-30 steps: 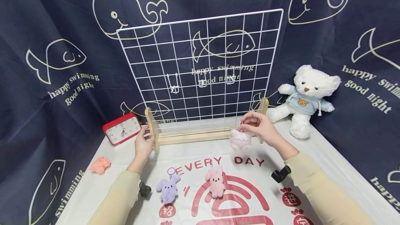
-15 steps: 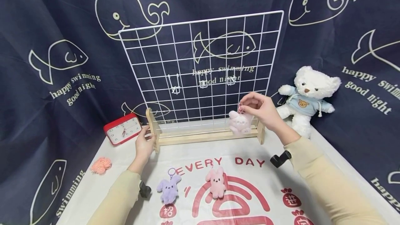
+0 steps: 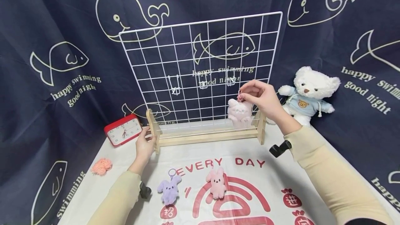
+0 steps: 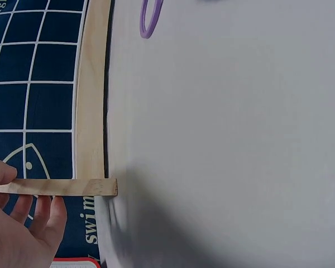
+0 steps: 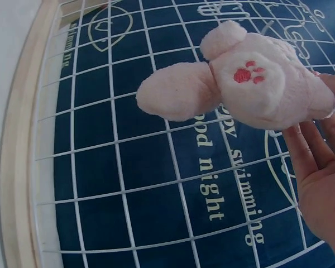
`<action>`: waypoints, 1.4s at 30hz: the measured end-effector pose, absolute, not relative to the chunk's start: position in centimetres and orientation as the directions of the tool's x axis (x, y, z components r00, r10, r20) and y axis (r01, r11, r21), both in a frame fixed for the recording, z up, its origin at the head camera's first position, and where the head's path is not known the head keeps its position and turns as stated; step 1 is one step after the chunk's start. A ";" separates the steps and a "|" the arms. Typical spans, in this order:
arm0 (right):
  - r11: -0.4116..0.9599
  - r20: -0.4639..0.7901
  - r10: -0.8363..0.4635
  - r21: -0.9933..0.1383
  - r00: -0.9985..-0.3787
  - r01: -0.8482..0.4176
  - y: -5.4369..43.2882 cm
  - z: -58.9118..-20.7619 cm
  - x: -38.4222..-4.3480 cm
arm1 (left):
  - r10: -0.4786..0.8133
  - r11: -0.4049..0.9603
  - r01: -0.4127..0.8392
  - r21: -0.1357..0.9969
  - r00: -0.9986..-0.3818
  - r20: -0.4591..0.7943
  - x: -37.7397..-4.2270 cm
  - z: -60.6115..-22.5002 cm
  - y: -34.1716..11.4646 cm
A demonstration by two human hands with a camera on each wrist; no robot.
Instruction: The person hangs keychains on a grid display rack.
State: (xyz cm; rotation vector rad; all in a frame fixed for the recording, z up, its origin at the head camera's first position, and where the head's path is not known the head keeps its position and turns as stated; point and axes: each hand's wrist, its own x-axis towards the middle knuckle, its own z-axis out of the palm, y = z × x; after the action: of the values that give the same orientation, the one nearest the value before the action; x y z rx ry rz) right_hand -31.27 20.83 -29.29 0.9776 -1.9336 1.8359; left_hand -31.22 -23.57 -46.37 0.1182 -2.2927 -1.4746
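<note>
My right hand [image 3: 261, 100] pinches the ring of a pale pink plush keychain [image 3: 240, 112]. The plush hangs in front of the lower right of a white wire grid rack [image 3: 207, 53]; in the right wrist view its red paw print [image 5: 249, 75] shows. With thumb and fingers on either side, my left hand [image 3: 145, 147] grips the wooden foot [image 4: 61, 187] at the rack's left end. Three white hooks hang on the grid: a left hook [image 3: 175, 89], a middle hook [image 3: 203, 84] and a right hook [image 3: 231, 80].
A purple plush keychain [image 3: 169, 190] and a pink rabbit keychain [image 3: 216, 184] lie on the white table in front. To the left are a red clock [image 3: 123, 130] and coral yarn [image 3: 101, 166]. A white teddy bear [image 3: 307, 94] sits at right; a dark printed curtain [image 3: 62, 6] hangs behind.
My right hand has lifted the pale pink plush upward, from near the tabletop to in front of the lower grid. The left hand has stayed on the wooden foot.
</note>
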 end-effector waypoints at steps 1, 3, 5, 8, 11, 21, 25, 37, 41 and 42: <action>-0.049 0.639 -0.264 -0.757 -0.722 -0.652 20.7 -29.1 -31.4 | -0.288 0.437 0.148 0.887 -0.912 0.293 -31.2 -46.4 -23.6; -0.045 0.641 -0.257 -0.756 -0.723 -0.653 20.5 -28.8 -31.6 | -0.289 0.440 0.147 0.886 -0.911 0.295 -31.3 -46.4 -23.6; -0.046 0.643 -0.253 -0.755 -0.723 -0.655 20.4 -28.6 -31.8 | -0.288 0.443 0.147 0.884 -0.911 0.296 -31.3 -46.4 -23.6; -0.070 0.650 -0.249 -0.751 -0.718 -0.656 20.3 -28.5 -32.1 | -0.285 0.449 0.142 0.882 -0.913 0.292 -31.3 -46.5 -23.5; -0.092 0.656 -0.246 -0.748 -0.713 -0.657 20.2 -28.4 -32.5 | -0.289 0.452 0.140 0.881 -0.911 0.293 -31.3 -46.7 -23.3; -0.065 0.643 -0.216 -0.760 -0.735 -0.646 20.0 -27.9 -33.2 | -0.291 0.446 0.149 0.883 -0.909 0.300 -31.3 -46.7 -23.1; -0.045 0.643 -0.215 -0.758 -0.735 -0.650 19.9 -27.8 -33.4 | -0.292 0.449 0.148 0.881 -0.908 0.301 -31.4 -46.7 -23.2; -0.019 0.627 -0.209 -0.770 -0.750 -0.638 19.2 -28.0 -34.6 | -0.299 0.452 0.143 0.880 -0.906 0.301 -31.5 -46.8 -23.4; -0.055 0.632 -0.211 -0.769 -0.745 -0.637 19.1 -28.1 -35.0 | -0.296 0.457 0.144 0.878 -0.906 0.303 -31.3 -46.7 -23.4; -0.064 0.632 -0.212 -0.770 -0.746 -0.634 19.0 -28.1 -35.1 | -0.296 0.455 0.145 0.879 -0.906 0.303 -31.3 -46.7 -23.4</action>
State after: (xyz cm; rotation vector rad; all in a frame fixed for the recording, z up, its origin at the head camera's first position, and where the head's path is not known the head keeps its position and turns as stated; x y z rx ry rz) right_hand -35.11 19.04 -28.11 0.9090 -1.8989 1.8743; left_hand -31.30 -23.39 -46.67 0.1272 -2.2943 -1.4446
